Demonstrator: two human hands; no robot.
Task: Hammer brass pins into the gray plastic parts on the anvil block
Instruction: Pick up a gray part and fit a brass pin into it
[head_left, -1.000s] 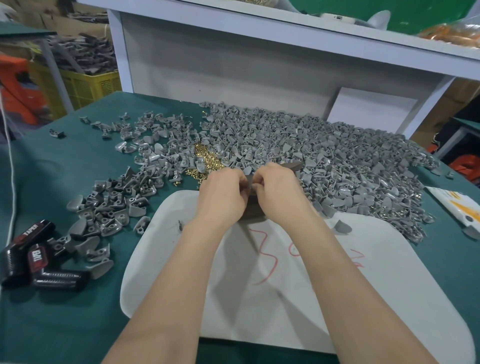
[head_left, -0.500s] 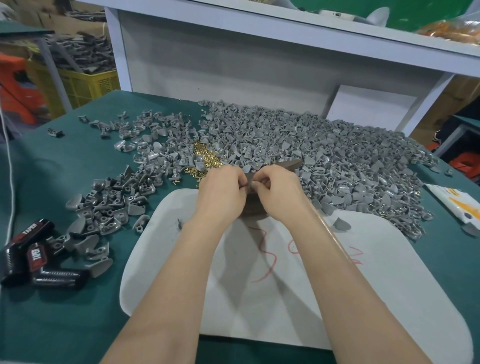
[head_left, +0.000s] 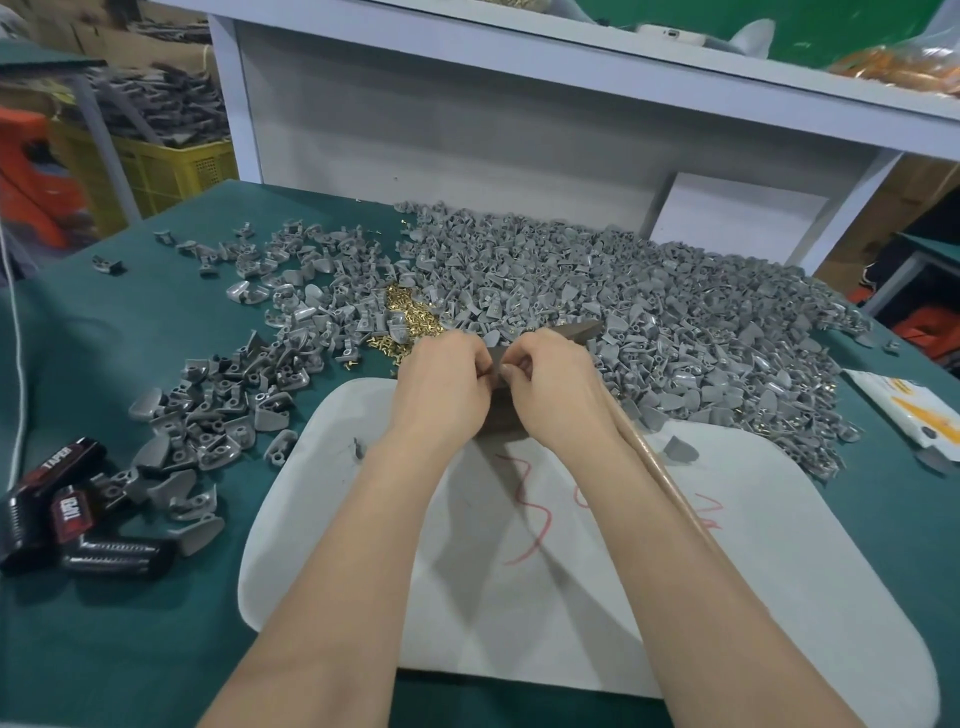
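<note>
While both hands meet over the dark brown anvil block (head_left: 500, 434), the left hand (head_left: 441, 387) and the right hand (head_left: 558, 387) have all their fingers curled inward. The left fingertips pinch a small gray plastic part (head_left: 496, 358) from one side. The right thumb and forefinger close on it from the other, so the part sits directly between the 2 sets of fingertips, just above the block. Whether a pin is already in it cannot be told.

A wooden-handled hammer (head_left: 660, 473) is tucked under the right palm. Its dark head pokes out beyond the right knuckles, and its handle runs back along the right forearm.

Just beyond the left fingers lies a loose pile of brass pins (head_left: 410, 317). A large heap of gray plastic parts (head_left: 649, 312) spreads beyond and to the right of the right fingers. A thinner scatter of gray parts (head_left: 228, 410) lies well to the left of the left fingers.

The block stands on the far edge of a white rounded pad with red scribbles (head_left: 753, 571), which stretches from under the fingers back toward the person. 1 lone gray part (head_left: 680, 449) rests on this pad, near the right wrist. The pad lies on a green cloth-covered table (head_left: 104, 639). Black containers with red labels (head_left: 57, 509) sit far left of the left fingers, and a white-and-yellow packet (head_left: 914, 415) lies far right of the right fingers.
</note>
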